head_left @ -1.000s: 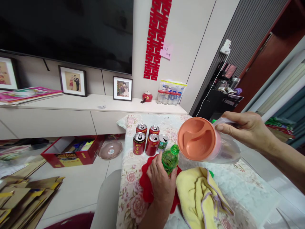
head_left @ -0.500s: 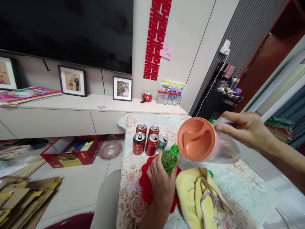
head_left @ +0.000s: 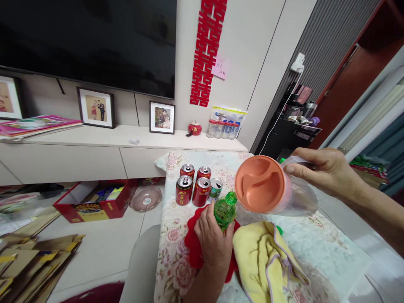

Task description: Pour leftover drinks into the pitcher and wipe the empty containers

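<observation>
My left hand (head_left: 214, 240) is wrapped round a green plastic bottle (head_left: 225, 210) with no cap on its neck, which stands over a red scalloped mat (head_left: 193, 248). On the right, my right hand (head_left: 318, 166) grips the handle of a clear pitcher (head_left: 298, 198) with an orange lid (head_left: 259, 183). The pitcher is tipped, its lid turned toward the bottle's mouth. Whether any liquid flows between them I cannot tell. A crumpled yellow towel (head_left: 261, 256) lies below the pitcher, with a green cap (head_left: 279, 229) at its edge.
Several opened red cans (head_left: 201, 192) and a green can (head_left: 216, 189) stand behind the bottle on the flowered tablecloth (head_left: 176, 269). Left of the table, a red box (head_left: 94, 206) and a clear plate (head_left: 145, 198) are on the floor. A low cabinet (head_left: 142, 143) runs along the wall.
</observation>
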`<state>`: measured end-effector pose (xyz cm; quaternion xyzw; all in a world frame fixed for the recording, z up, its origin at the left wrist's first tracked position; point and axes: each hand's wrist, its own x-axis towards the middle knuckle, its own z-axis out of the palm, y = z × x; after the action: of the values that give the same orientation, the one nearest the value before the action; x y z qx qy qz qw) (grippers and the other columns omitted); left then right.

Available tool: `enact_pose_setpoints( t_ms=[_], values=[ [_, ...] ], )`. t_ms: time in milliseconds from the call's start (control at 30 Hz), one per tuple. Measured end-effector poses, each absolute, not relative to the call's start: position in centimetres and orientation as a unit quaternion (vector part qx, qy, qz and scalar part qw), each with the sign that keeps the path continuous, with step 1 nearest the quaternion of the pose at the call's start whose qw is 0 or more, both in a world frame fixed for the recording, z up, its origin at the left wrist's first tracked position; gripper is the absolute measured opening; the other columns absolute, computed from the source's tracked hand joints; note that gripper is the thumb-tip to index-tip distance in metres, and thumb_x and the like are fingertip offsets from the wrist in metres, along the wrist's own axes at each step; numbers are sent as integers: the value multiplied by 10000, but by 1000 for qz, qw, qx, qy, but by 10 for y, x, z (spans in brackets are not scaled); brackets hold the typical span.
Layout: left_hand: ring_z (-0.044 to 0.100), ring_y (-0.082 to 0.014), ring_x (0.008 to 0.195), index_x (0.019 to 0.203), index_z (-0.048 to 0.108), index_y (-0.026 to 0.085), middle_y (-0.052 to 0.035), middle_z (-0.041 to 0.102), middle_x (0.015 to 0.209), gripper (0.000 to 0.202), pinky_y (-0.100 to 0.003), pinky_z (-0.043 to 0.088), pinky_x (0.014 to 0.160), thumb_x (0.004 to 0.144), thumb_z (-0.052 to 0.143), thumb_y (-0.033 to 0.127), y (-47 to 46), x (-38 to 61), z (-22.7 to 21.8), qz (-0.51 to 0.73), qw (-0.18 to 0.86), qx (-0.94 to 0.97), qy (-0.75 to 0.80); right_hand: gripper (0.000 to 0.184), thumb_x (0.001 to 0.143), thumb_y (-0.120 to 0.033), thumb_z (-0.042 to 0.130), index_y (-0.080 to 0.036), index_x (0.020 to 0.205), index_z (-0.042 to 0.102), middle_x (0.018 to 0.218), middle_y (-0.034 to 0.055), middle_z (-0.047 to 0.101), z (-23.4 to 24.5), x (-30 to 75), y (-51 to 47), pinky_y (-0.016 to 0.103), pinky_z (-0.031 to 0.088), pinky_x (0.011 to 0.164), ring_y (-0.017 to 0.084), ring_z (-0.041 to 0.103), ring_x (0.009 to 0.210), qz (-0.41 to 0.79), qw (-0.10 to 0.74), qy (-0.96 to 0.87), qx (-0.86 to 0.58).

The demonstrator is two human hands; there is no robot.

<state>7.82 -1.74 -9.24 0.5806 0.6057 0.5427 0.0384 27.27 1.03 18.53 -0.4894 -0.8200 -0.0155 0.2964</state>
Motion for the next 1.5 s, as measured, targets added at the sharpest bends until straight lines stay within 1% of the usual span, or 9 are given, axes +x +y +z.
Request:
enact_pose_setpoints(
  t_ms=[233, 433, 600, 700, 867, 1033, 1167, 1400, 1500],
  values=[
    [659, -391, 1197, 1468, 422, 177, -196, 670, 1332, 680, -566, 494, 972, 871, 747, 199, -18, 77, -90, 535, 46, 583, 610, 420, 875, -659, 674, -289, 679, 632, 544, 8, 520, 183, 278, 10, 364, 318, 437, 186, 415, 484, -23, 286, -822, -491],
    [657, -393, 1204, 1473, 415, 171, -198, 670, 1331, 684, -566, 493, 976, 878, 750, 204, -18, 77, -89, 532, 40, 587, 609, 423, 894, -664, 651, -284, 708, 667, 562, 16, 573, 184, 280, 10, 354, 355, 440, 193, 463, 507, -26, 272, -829, -488],
    [651, -379, 1223, 1472, 429, 174, -192, 672, 1336, 667, -553, 482, 994, 880, 735, 191, -19, 76, -89, 534, 53, 584, 609, 446, 909, -607, 683, -213, 698, 672, 563, -14, 512, 184, 285, 12, 280, 329, 453, 133, 428, 526, -30, 268, -833, -484],
    [654, -382, 1211, 1471, 430, 168, -194, 675, 1327, 675, -555, 485, 984, 874, 744, 194, -19, 76, -89, 537, 46, 586, 606, 452, 919, -588, 683, -200, 689, 660, 553, -32, 461, 183, 288, 13, 258, 303, 450, 113, 393, 527, -33, 268, -836, -477],
    [657, -393, 1199, 1466, 422, 155, -198, 676, 1309, 695, -564, 495, 968, 859, 762, 176, -19, 76, -88, 534, 41, 589, 605, 410, 903, -611, 677, -248, 713, 679, 572, -2, 547, 183, 287, 12, 312, 341, 450, 163, 452, 517, -27, 267, -831, -487],
    [656, -389, 1198, 1467, 415, 172, -189, 673, 1307, 692, -563, 490, 975, 863, 751, 178, -19, 75, -87, 532, 50, 587, 609, 405, 882, -646, 676, -290, 689, 659, 560, 12, 553, 184, 282, 11, 367, 348, 441, 207, 472, 501, -16, 273, -824, -495],
    [662, -394, 1182, 1469, 407, 169, -196, 671, 1310, 710, -563, 498, 961, 855, 764, 184, -18, 76, -88, 534, 38, 589, 606, 397, 886, -654, 672, -304, 701, 658, 564, 12, 571, 184, 280, 10, 375, 351, 438, 212, 476, 496, -15, 278, -827, -488],
    [668, -403, 1178, 1463, 420, 146, -215, 677, 1312, 707, -568, 505, 953, 852, 772, 186, -18, 76, -89, 532, 25, 592, 605, 436, 872, -691, 664, -303, 674, 632, 529, 1, 511, 185, 277, 9, 368, 318, 417, 194, 436, 467, -24, 283, -827, -484],
    [662, -397, 1193, 1470, 419, 147, -215, 672, 1323, 690, -569, 500, 965, 869, 754, 194, -18, 76, -89, 532, 27, 591, 606, 432, 885, -676, 658, -299, 677, 624, 542, 2, 510, 186, 276, 8, 367, 330, 428, 193, 441, 483, -21, 277, -826, -490]
  ],
)
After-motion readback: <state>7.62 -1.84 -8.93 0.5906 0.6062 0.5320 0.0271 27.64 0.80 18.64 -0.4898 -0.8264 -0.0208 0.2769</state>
